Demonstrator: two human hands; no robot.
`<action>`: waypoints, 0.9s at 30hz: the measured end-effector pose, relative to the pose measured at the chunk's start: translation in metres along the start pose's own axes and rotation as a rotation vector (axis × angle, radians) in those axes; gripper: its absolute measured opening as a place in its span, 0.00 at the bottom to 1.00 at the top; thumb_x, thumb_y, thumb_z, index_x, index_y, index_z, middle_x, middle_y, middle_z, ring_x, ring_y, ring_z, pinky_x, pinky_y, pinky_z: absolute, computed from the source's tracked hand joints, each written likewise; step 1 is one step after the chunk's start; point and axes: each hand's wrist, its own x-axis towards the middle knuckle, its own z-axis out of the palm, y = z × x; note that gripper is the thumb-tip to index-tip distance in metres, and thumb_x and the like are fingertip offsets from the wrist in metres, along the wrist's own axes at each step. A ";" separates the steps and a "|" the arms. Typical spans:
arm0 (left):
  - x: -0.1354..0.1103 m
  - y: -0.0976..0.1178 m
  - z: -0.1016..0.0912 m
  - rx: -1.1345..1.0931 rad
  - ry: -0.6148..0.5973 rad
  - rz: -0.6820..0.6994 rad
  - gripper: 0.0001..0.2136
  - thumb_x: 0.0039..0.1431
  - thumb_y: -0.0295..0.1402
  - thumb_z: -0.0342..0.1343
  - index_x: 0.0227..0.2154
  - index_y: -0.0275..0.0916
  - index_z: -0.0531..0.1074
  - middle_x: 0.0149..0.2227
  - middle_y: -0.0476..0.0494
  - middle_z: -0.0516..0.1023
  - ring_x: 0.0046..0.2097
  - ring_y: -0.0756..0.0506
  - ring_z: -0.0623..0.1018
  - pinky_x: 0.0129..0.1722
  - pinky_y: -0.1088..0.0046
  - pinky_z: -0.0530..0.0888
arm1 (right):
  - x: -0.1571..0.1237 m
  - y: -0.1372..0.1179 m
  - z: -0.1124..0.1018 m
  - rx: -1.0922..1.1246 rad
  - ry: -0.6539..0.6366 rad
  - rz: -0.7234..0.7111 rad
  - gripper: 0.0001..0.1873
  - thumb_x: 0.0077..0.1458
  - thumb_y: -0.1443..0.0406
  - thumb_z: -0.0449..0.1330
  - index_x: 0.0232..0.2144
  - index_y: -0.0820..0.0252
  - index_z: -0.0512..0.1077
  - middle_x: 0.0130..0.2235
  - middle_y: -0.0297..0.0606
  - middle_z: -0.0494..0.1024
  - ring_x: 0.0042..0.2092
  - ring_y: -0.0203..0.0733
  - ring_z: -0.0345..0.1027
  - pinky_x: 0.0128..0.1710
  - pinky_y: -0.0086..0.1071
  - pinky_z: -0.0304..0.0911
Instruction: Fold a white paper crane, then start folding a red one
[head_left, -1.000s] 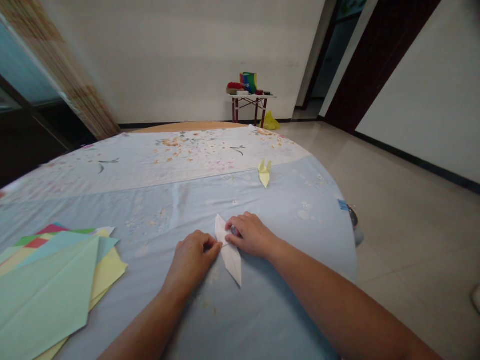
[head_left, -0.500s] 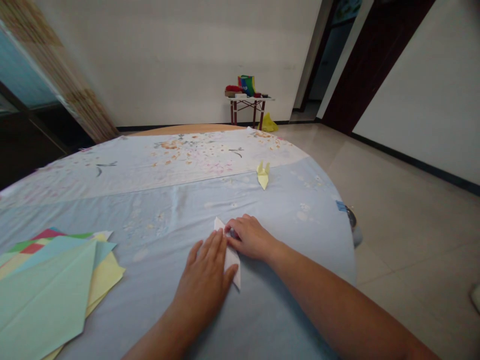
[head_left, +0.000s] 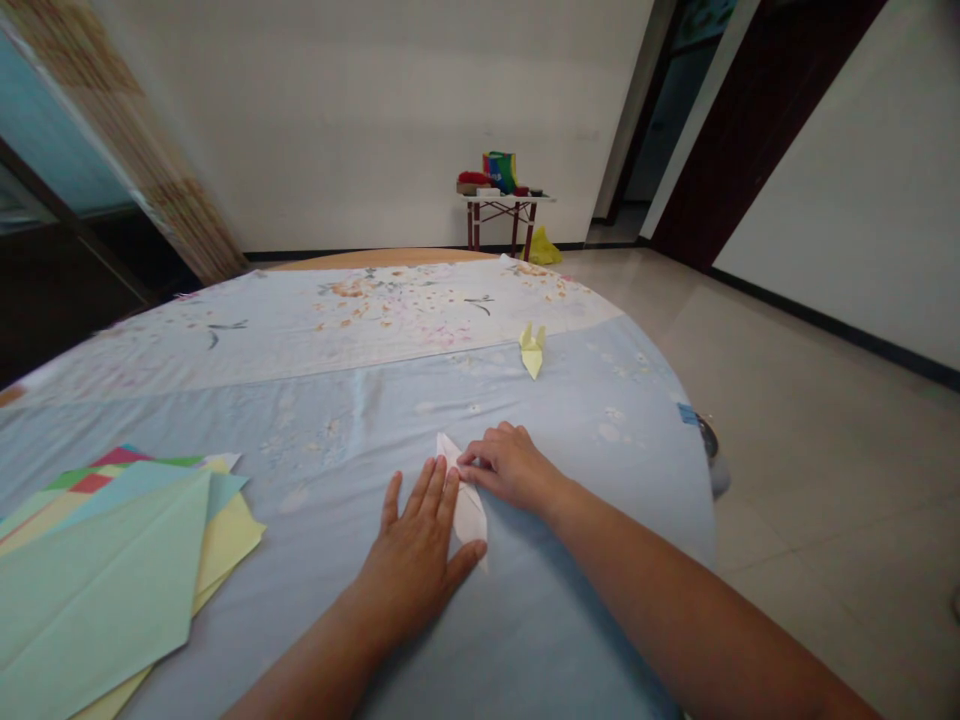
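A narrow piece of folded white paper (head_left: 470, 515) lies on the blue part of the tablecloth. My left hand (head_left: 415, 548) rests flat on its left side, fingers spread, with the thumb across the lower end. From the right, my right hand (head_left: 516, 466) pinches the paper's edge near its upper half between thumb and forefinger. Part of the paper is hidden under the left fingers. Farther off stands a small pale yellow folded paper figure (head_left: 532, 352) with two upright points.
A stack of coloured paper sheets (head_left: 105, 580) lies at the left of the round table, a pale green creased one on top. The flowered tablecloth (head_left: 315, 425) covers the table. By the wall stands a small side table (head_left: 507, 198) holding a colourful bag (head_left: 499, 172).
The right thumb and forefinger have closed in on the paper's edge, and the paper's lower part now looks wider. The left thumb has shifted slightly. The whole view has moved a little.
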 end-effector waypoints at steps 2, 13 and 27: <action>0.000 0.000 0.000 -0.017 -0.009 -0.002 0.33 0.58 0.50 0.37 0.59 0.31 0.52 0.62 0.32 0.53 0.63 0.36 0.51 0.58 0.49 0.41 | 0.002 0.005 0.001 0.011 0.017 0.003 0.13 0.54 0.54 0.55 0.35 0.51 0.74 0.31 0.36 0.73 0.37 0.39 0.61 0.37 0.31 0.49; 0.006 -0.010 -0.008 -0.087 -0.023 0.003 0.29 0.57 0.48 0.41 0.59 0.38 0.53 0.63 0.39 0.50 0.63 0.37 0.47 0.58 0.46 0.36 | 0.011 0.021 0.002 0.127 0.290 0.073 0.11 0.55 0.61 0.54 0.36 0.59 0.74 0.29 0.35 0.74 0.34 0.37 0.62 0.40 0.31 0.54; 0.005 -0.008 -0.005 -0.073 0.002 0.016 0.27 0.58 0.44 0.43 0.60 0.47 0.49 0.63 0.40 0.50 0.64 0.37 0.47 0.57 0.44 0.39 | 0.049 0.007 0.015 -0.054 0.070 0.175 0.20 0.49 0.48 0.56 0.34 0.58 0.70 0.37 0.39 0.71 0.42 0.43 0.57 0.41 0.36 0.49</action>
